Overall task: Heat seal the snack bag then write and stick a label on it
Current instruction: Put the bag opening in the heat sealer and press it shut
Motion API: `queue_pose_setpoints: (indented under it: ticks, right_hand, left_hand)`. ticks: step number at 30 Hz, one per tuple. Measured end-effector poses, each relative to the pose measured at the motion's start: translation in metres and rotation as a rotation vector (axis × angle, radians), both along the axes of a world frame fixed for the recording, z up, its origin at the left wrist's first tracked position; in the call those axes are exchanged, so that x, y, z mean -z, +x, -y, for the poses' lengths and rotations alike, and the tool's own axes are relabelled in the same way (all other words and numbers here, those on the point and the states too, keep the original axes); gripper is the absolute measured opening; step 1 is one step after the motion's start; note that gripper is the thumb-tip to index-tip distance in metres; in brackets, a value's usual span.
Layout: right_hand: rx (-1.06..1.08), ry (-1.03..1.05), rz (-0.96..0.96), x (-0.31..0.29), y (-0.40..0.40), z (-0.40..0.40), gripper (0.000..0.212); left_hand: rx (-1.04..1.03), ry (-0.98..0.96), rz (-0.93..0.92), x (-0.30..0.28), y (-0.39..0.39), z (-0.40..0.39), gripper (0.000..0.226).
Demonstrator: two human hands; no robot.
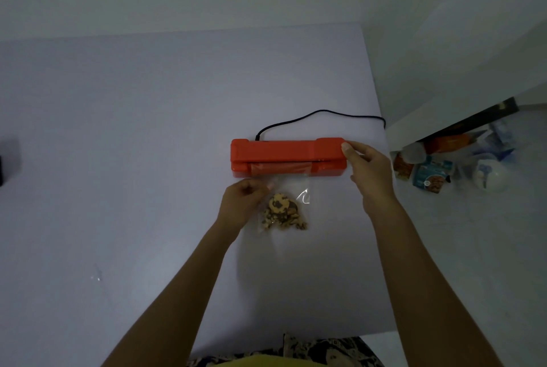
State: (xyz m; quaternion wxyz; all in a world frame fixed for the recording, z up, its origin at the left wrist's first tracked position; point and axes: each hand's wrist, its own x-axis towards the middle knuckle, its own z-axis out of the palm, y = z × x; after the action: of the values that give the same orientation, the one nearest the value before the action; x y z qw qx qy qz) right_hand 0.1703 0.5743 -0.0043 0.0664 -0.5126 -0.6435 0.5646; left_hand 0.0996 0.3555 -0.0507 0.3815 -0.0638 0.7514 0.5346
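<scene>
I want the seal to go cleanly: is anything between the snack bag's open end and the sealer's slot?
Nothing visible. The snack bag lies right before the orange heat sealer, its top edge already in the slot. The left hand holds the bag's left side; the right hand touches the sealer's right end.

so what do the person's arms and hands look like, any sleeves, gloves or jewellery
Both arms are bare as far up as the picture shows, with no sleeves in view. The left hand and right hand wear no gloves, and no rings, watch or bracelets show. At the bottom edge, some dark-and-pale patterned clothing is visible.
</scene>
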Motion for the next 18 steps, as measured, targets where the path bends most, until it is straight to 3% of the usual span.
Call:
queue_pose_setpoints:
  ticks: [2,8,18]
  right_hand:
    - [0.005,-0.049,0.006,-0.002,0.0,-0.001,0.047]
    - [-0.011,-0.065,-0.001,-0.007,0.0,0.002,0.036]
    - [-0.025,-0.049,0.003,-0.009,0.0,0.002,0.034]
  left_hand:
    - [0.065,-0.007,0.015,0.005,0.0,0.007,0.01]
    - [0.3,-0.075,-0.005,0.008,-0.007,0.013,0.02]
    - [0.406,-0.091,0.009,0.007,-0.013,0.012,0.022]
